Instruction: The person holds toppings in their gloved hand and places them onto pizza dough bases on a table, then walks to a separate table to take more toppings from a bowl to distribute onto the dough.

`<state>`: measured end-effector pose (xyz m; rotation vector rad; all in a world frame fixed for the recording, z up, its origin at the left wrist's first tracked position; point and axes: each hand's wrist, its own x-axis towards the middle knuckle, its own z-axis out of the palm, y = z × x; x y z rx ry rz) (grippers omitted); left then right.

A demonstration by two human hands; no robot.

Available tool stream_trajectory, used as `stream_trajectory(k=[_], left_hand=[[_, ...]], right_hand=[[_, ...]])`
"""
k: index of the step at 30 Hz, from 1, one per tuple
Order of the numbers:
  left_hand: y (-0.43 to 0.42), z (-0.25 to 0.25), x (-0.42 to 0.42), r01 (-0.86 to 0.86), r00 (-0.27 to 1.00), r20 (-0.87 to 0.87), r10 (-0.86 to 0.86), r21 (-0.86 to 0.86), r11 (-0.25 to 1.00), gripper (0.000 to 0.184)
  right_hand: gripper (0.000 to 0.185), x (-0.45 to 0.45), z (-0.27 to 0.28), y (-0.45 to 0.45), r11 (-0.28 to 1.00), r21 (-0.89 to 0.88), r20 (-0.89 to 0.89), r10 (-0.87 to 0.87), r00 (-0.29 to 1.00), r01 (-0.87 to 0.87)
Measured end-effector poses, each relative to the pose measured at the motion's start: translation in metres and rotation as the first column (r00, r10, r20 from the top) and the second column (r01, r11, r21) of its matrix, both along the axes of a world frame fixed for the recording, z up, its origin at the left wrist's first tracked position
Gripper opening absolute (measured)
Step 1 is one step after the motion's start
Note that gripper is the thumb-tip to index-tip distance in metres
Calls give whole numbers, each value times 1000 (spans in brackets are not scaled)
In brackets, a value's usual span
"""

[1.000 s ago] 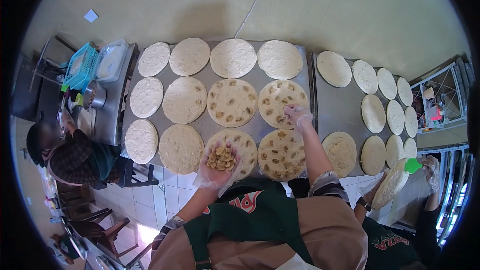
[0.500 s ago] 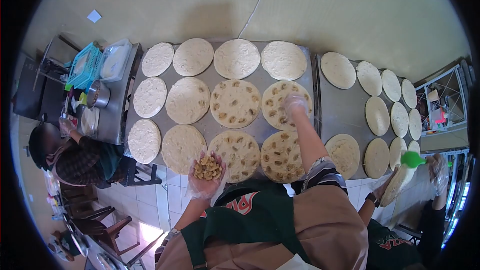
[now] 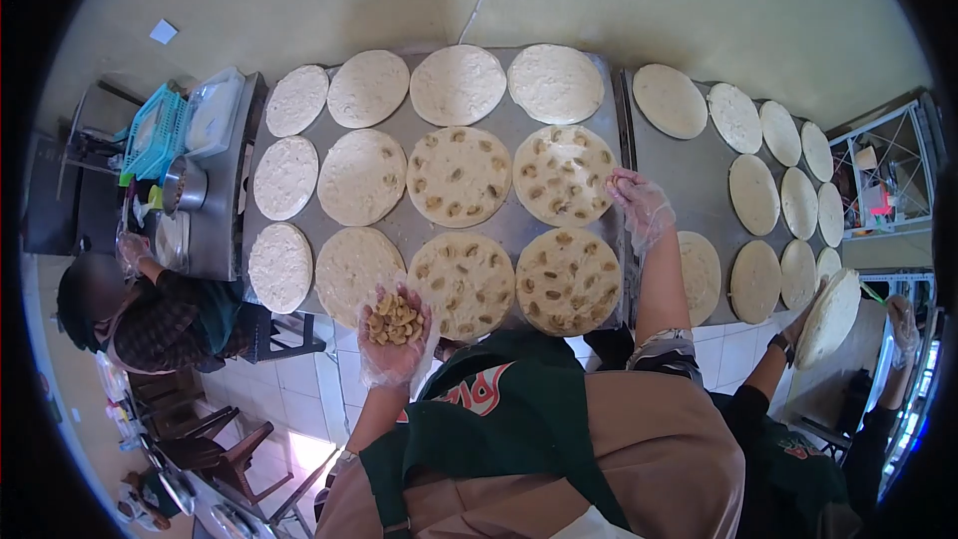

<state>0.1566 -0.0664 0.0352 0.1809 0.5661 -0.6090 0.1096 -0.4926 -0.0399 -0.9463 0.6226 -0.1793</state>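
My left hand (image 3: 392,354), in a clear plastic glove, is palm up, cupped round a heap of brown topping pieces (image 3: 395,320). It is over the front edge of a round dough base (image 3: 354,269) with no brown pieces on it. My gloved right hand (image 3: 642,205) has its fingertips pinched at the right edge of a dough base dotted with brown pieces (image 3: 565,176); what the fingers hold, if anything, is too small to make out. More dotted bases lie beside it, one to the left (image 3: 459,178) and two in the front row (image 3: 568,281) (image 3: 462,284).
Pale bases stand on the metal table (image 3: 399,230) and on a second table (image 3: 699,190) at right. A co-worker (image 3: 828,439) at right holds a base (image 3: 830,319). Another person (image 3: 165,309) works at left near a metal pot (image 3: 186,185) and a blue basket (image 3: 157,130).
My right hand has moved from over the dotted base to its right edge. My left hand with the pieces has shifted left. The co-worker's base at right is raised higher, and the view has shifted.
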Motion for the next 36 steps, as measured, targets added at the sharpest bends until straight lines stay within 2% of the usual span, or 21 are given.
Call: stream_trajectory(k=[2,8,11,14,18,21,24,26,30,34,36], left_hand=[[6,-2,-1,-18,1000,9,19,-44,999,33],[28,4,-9,-2,998,64,3,-6,1000,32],[49,1,-15,-11,999,46,12,-26,1000,32],[74,3,-25,-27,999,32,29,-45,999,33],[121,2,-42,-79,997,-24,79,-15,997,34],[158,3,-56,-126,992,-25,126,-20,992,34],[196,0,-68,-186,982,-19,185,-30,982,34],[222,-5,-76,-208,978,10,208,-19,978,34],[259,-4,-92,-286,957,54,284,30,958,34],[291,-17,-106,-326,940,123,317,59,943,35],[303,-22,-111,-326,939,137,315,66,943,35]], right_hand=[[28,-11,1,10,998,0,-34,-57,998,57],[26,-36,6,48,992,-3,-107,-127,986,128],[24,-43,10,72,991,40,-65,-129,990,131],[25,-48,-3,92,996,47,-61,-79,995,82],[28,-44,7,138,997,67,-23,-34,999,35],[27,-41,18,183,997,42,-11,-61,998,61],[29,-39,8,217,993,110,43,-54,998,49],[33,-37,-6,234,964,261,197,1,980,-53],[35,-34,1,277,945,327,148,-76,986,23],[27,-32,-14,296,977,211,131,-11,991,-17],[25,-31,-25,309,963,231,226,89,970,-142]])
